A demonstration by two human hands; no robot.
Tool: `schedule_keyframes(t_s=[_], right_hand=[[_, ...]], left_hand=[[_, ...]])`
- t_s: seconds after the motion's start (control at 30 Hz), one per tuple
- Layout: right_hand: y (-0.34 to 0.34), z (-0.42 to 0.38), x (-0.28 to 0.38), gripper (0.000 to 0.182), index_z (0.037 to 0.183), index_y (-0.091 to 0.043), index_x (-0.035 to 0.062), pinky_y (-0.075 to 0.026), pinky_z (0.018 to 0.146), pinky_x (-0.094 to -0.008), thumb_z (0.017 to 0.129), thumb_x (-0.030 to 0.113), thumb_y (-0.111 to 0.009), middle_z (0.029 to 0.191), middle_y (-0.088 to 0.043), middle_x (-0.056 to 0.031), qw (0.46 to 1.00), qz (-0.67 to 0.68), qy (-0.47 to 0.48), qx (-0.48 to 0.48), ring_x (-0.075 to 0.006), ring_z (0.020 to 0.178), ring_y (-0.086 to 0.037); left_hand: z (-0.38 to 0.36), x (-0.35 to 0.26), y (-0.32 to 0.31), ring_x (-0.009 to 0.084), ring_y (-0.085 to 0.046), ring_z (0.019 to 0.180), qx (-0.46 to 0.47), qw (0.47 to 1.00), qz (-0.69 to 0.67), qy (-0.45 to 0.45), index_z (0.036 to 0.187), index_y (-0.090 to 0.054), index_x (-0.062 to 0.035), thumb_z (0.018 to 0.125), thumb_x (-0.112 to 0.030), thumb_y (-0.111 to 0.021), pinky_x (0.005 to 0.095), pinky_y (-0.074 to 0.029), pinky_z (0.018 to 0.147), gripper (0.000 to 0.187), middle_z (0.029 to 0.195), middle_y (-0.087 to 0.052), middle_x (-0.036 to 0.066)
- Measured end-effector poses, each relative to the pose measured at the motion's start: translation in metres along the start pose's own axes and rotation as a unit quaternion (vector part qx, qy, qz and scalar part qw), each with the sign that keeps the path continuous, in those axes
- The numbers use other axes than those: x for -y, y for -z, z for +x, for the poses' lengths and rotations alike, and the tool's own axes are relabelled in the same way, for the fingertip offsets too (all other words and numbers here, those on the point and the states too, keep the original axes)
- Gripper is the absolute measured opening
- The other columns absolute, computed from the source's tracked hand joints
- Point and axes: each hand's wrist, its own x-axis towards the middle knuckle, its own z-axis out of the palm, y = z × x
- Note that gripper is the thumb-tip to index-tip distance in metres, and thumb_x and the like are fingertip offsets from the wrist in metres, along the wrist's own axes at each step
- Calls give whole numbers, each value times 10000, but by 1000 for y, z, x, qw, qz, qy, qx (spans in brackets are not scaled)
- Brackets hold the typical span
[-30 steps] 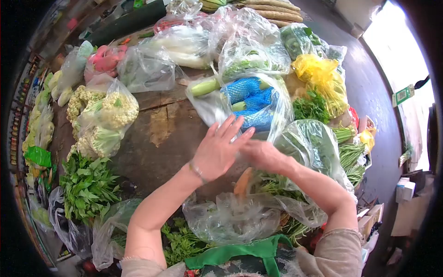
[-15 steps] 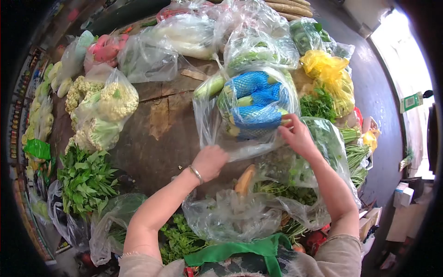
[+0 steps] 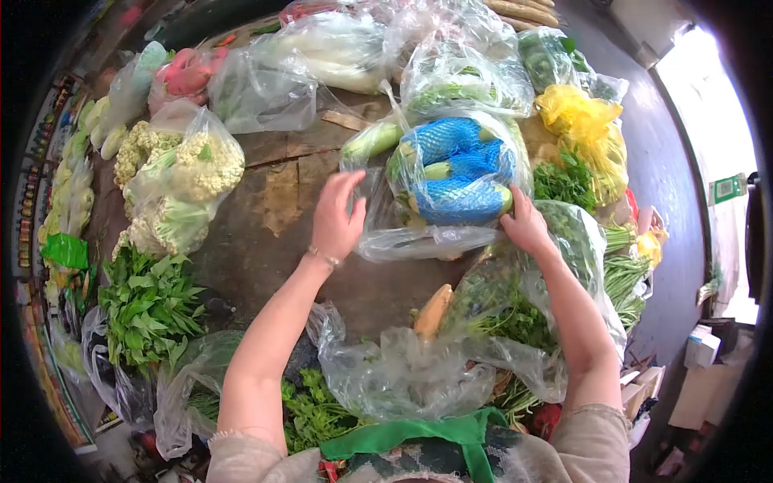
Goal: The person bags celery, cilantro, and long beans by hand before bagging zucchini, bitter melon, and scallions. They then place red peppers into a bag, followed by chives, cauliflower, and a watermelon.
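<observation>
In front of me lies a clear plastic bag (image 3: 451, 240) with its mouth turned down toward me. Inside it are several pale green zucchini (image 3: 459, 201), some wrapped in blue foam netting. My left hand (image 3: 336, 217) is at the bag's left side, thumb and fingers apart, with nothing in it. My right hand (image 3: 527, 225) is at the bag's right front corner, fingers closed on the plastic beside the end of the nearest zucchini. A long pale green zucchini (image 3: 370, 142) without netting lies at the bag's back left.
Bagged cauliflower (image 3: 193, 181) and leafy greens (image 3: 149, 310) lie on the left. Toward the back are bagged white vegetables (image 3: 338, 52). A yellow bag (image 3: 584, 121), herbs (image 3: 564, 179) and green beans (image 3: 624, 278) are on the right. A carrot-like root (image 3: 433, 312) lies nearer me.
My left hand has let go of the bag's front edge, opened and moved up and left. My right hand has shifted slightly right. The bag's front edge now lies folded closer to the zucchini.
</observation>
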Motion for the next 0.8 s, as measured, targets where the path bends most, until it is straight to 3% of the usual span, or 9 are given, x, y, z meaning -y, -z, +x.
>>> schedule_keyframes(t_s=[0.03, 0.07, 0.13, 0.23, 0.43, 0.5, 0.53, 0.67, 0.8], right_hand=[[-2, -4, 1, 655, 1391, -326, 67, -408, 966, -480, 791, 200, -555, 1219, -518, -232, 1000, -5, -1, -19, -416, 1136, -515], [-5, -6, -1, 652, 1394, -314, 70, -415, 951, -490, 796, 195, -541, 1239, -505, -227, 1000, -9, 6, -27, -422, 1117, -524], [-7, -10, 3, 647, 1395, -313, 71, -417, 947, -492, 800, 195, -534, 1234, -507, -227, 999, -8, -1, -31, -425, 1108, -528], [-6, -9, 5, 648, 1406, -304, 72, -421, 932, -501, 807, 194, -518, 1225, -505, -231, 999, -5, -16, -34, -433, 1078, -539], [0, -10, 12, 685, 1428, -275, 57, -389, 984, -481, 801, 197, -512, 1308, -464, -233, 999, 13, -36, 2, -414, 1184, -481], [-4, -10, 6, 681, 1429, -271, 68, -406, 949, -497, 806, 200, -511, 1270, -479, -233, 1000, 10, -23, -14, -421, 1134, -510], [-5, -10, 6, 677, 1431, -266, 78, -423, 915, -512, 812, 203, -510, 1233, -494, -232, 1000, 8, -7, -27, -428, 1083, -539], [-4, -10, 6, 675, 1431, -263, 80, -421, 916, -514, 813, 204, -505, 1232, -497, -226, 1000, 6, -10, -23, -431, 1083, -537], [-8, -8, 2, 681, 1433, -254, 83, -422, 914, -515, 812, 202, -507, 1231, -499, -220, 999, 13, -7, -28, -427, 1081, -540]], left_hand=[[12, 2, -1, 313, -517, 1120, -70, 985, 109, -113, 1281, -518, -114, 776, -94, -660, 432, -430, 951, 525, 1200, -520, 142], [23, 2, -4, 313, -517, 1120, -71, 985, 110, -113, 1281, -518, -114, 776, -94, -660, 432, -430, 951, 525, 1200, -520, 142], [46, -2, -9, 380, -411, 1231, -7, 963, 269, 30, 1376, -414, -145, 735, -110, -699, 443, -369, 1019, 703, 1339, -415, 163], [73, 37, -34, 396, -372, 1254, 74, 963, 245, 86, 1421, -335, -166, 713, -169, -737, 466, -351, 1029, 814, 1368, -355, 194], [100, 62, -40, 369, -587, 996, 49, 966, 233, 103, 1273, -506, -149, 682, -256, -797, 459, -477, 851, 667, 1154, -557, 185], [109, 67, -29, 348, -630, 891, 74, 989, 123, 24, 1146, -624, -137, 683, -251, -795, 435, -488, 802, 507, 1000, -646, 181], [110, 63, -22, 250, -650, 815, 65, 997, 18, 46, 1038, -678, -89, 715, -277, -788, 359, -492, 752, 389, 877, -693, 115], [124, 63, 8, 66, -578, 780, 122, 943, -257, 173, 1026, -674, -28, 796, -373, -750, 234, -465, 688, 422, 884, -653, -21], [106, 27, 39, 61, -569, 770, 126, 894, -377, 207, 1019, -664, -42, 823, -453, -700, 230, -457, 668, 456, 880, -645, -27]])
